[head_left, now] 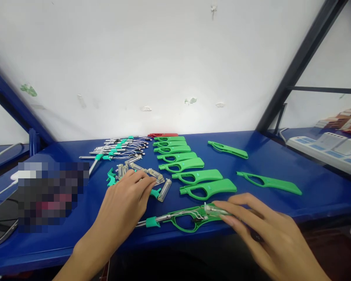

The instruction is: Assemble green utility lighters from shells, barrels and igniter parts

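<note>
My right hand [260,226] pinches a clear lighter fuel tank [212,209] over the handle of an open green lighter shell [179,226] at the table's front edge. Inside that shell lie a metal tube [163,217], thin white wires and a small black part; a green collar [153,222] sits on the tube. My left hand [131,191] is closed with fingertips together above a cluster of clear fuel tanks; whether one is in its grip is hidden. Beside those fingertips are a loose fuel tank [165,190] and a small green trigger [155,193].
Several green shells [199,176] lie in a column mid-table, with a red one [163,135] at the back. Two more green shells [269,182] rest on the right. Wired metal tubes [117,148] are heaped back left. A dark, partly blurred device [2,210] occupies the left edge.
</note>
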### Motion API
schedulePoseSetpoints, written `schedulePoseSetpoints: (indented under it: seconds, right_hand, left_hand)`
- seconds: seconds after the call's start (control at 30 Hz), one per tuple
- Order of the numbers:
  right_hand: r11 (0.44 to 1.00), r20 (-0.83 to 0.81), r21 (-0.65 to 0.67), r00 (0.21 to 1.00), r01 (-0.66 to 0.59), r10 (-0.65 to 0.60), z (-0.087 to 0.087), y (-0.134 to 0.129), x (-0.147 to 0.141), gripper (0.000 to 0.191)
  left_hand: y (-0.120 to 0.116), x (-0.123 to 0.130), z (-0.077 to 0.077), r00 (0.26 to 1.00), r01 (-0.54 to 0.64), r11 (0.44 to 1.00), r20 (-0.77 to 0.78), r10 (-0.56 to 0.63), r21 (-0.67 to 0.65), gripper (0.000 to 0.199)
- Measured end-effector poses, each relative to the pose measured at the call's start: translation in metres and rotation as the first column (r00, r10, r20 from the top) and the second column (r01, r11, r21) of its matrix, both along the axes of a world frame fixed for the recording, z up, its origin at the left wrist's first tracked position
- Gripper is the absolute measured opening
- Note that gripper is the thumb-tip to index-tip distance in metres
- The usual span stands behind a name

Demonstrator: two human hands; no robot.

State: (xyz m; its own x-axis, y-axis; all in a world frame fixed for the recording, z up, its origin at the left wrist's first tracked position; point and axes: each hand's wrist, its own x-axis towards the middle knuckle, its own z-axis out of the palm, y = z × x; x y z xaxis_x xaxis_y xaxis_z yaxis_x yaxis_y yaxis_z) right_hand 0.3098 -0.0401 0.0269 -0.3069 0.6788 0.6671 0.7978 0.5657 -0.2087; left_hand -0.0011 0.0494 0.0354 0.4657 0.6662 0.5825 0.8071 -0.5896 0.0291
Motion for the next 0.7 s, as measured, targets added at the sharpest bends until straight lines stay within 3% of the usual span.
schedulePoseSetpoints:
  seconds: [0.2,0.33,0.53,0.7]
  right_hand:
    - [0.999,0.019,0.017,0.999,0.028,-0.029,-0.001,0.001,0.002,0.026]
    - [0.999,0.032,0.033,0.999,0.032,-0.033,0.002,0.003,0.001,0.026]
    - [0.998,-0.015,0.013,0.998,-0.057,0.057,0.005,-0.001,-0.017,0.017]
    - [0.992,-0.014,0.079,0.995,-0.100,0.101,0.008,-0.010,-0.029,0.012]
  left_hand:
    - [-0.010,0.005,0.004,0.999,0.043,0.997,0.001,-0.043,-0.069,0.032]
    - [-0.022,0.007,0.010,0.986,0.161,0.980,0.072,-0.154,-0.116,0.027]
    - [-0.053,0.021,0.012,0.963,0.270,0.962,0.017,-0.269,-0.051,0.040]
    - [-0.067,0.041,0.016,0.893,0.450,0.889,0.039,-0.448,-0.090,0.029]
